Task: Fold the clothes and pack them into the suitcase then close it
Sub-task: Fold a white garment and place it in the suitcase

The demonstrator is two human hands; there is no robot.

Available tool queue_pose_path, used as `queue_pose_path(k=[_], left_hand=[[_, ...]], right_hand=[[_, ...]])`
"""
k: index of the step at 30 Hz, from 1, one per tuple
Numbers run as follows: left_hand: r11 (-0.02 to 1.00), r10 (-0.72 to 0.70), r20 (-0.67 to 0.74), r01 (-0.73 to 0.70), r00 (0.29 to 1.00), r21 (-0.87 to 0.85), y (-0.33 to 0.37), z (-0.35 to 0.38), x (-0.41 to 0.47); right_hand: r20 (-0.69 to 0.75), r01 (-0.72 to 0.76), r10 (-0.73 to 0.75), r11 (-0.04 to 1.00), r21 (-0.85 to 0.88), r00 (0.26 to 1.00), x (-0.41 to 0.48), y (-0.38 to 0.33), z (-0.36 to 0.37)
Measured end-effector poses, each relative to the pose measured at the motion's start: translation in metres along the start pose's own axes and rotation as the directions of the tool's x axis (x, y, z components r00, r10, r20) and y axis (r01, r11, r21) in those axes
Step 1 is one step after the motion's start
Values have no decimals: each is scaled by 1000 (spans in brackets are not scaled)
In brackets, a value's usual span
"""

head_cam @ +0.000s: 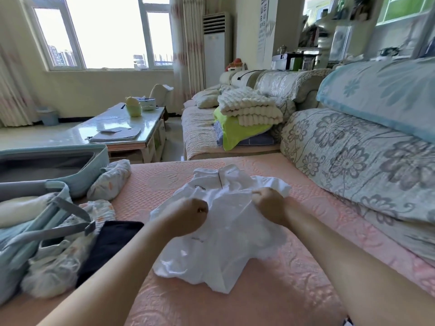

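Observation:
A white collared shirt (226,241) lies crumpled on the pink quilted sofa seat (294,290), collar pointing away from me. My left hand (188,216) is closed on the fabric at the shirt's left side. My right hand (270,203) is closed on the fabric at its right, near the shoulder. An open light-blue suitcase (47,165) sits at the left with grey straps and some folded items inside. Beside it lie a dark navy garment (110,245), a patterned white garment (61,262) and another rolled patterned piece (110,182).
Floral back cushions (353,161) line the right side of the sofa. Folded blankets and a lime-green cloth (247,118) are stacked on the far sofa section. A glossy coffee table (122,130) with papers stands beyond the suitcase.

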State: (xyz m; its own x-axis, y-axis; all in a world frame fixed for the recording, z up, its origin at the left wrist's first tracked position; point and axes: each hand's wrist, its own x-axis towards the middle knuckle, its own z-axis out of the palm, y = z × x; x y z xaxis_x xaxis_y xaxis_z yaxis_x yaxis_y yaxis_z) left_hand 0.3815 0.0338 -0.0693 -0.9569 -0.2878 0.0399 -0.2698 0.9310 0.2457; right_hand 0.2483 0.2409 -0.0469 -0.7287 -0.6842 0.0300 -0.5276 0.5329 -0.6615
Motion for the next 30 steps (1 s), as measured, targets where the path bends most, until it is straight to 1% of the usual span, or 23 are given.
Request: queue_pose_path(k=[1, 2, 3, 4, 5, 6, 7, 9, 11, 13, 15, 16, 18, 20, 21, 23, 24, 25, 26, 27, 28, 29, 30], left_hand=[[994, 1, 131, 14, 991, -106, 7, -5, -7], [983, 21, 272, 31, 962, -183, 15, -8, -16], [973, 44, 384, 47, 922, -225, 22, -8, -25], [968, 59, 440, 56, 896, -244, 26, -5, -32], [967, 66, 432, 50, 899, -251, 28, -1, -37], [974, 64, 391, 28, 918, -225, 29, 4, -41], [985, 70, 346, -11, 936, -170, 29, 9, -42], [998, 64, 379, -50, 923, -45, 28, 16, -47], [990, -25, 512, -49, 859, 130, 29, 23, -53], [968, -99, 546, -46, 832, 246, 29, 32, -58], [969, -93, 476, -31, 875, 247, 29, 36, -60], [967, -87, 408, -21, 909, 252, 29, 34, -60], [968, -64, 244, 1, 968, 250, 30, 28, -58], [973, -90, 34, 80, 995, 215, 28, 18, -54], [970, -122, -102, 140, 987, 197, 25, 12, -53], [959, -113, -419, 209, 901, 190, 16, 4, -50], [959, -65, -538, 202, 840, 200, 11, 4, -48], [968, 1, -609, 151, 793, 200, 8, 10, -44], [981, 90, -623, 38, 777, 189, 8, 17, -39], [974, 215, -576, -130, 789, 185, 13, 22, -38], [932, 361, -490, -312, 793, 182, 20, 31, -37], [874, 485, -372, -457, 791, 166, 28, 40, -38], [824, 566, -247, -537, 786, 179, 38, 48, -40]], right_hand=[[148, -26, 46, 991, -132, 988, -4, -1, -2], [277, -60, 141, 958, -279, 950, -8, 1, -5], [330, -75, 250, 884, -461, 911, -14, 9, -3], [305, -57, 322, 765, -642, 896, -18, 21, 1], [213, -81, 324, 698, -712, 922, -20, 29, 3], [78, -148, 290, 682, -716, 954, -19, 36, 5], [-39, -198, 235, 706, -680, 971, -15, 45, 6], [-104, -197, 175, 683, -703, 979, -29, 39, 7], [51, -101, 223, 619, -779, 974, -39, 37, 14], [246, 49, 167, 727, -685, 955, -49, 33, 23], [381, 170, 48, 837, -519, 923, -55, 22, 32], [406, 189, 26, 857, -480, 914, -56, 18, 39], [394, 196, 61, 792, -579, 917, -58, 15, 50], [245, 116, 80, 714, -691, 966, -53, 11, 50], [132, 59, 43, 735, -676, 990, -49, 9, 47], [-117, 6, -76, 862, -506, 990, -39, 8, 37], [-229, 10, -111, 915, -404, 967, -32, 10, 34], [-307, 14, -114, 951, -309, 945, -27, 12, 32], [-348, 10, -91, 973, -230, 933, -21, 17, 33], [-352, -20, -43, 984, -176, 935, -18, 20, 34], [-331, -65, 7, 984, -165, 944, -15, 25, 35], [-307, -110, 42, 972, -208, 951, -12, 28, 36], [-290, -131, 40, 944, -302, 956, -11, 31, 37]])
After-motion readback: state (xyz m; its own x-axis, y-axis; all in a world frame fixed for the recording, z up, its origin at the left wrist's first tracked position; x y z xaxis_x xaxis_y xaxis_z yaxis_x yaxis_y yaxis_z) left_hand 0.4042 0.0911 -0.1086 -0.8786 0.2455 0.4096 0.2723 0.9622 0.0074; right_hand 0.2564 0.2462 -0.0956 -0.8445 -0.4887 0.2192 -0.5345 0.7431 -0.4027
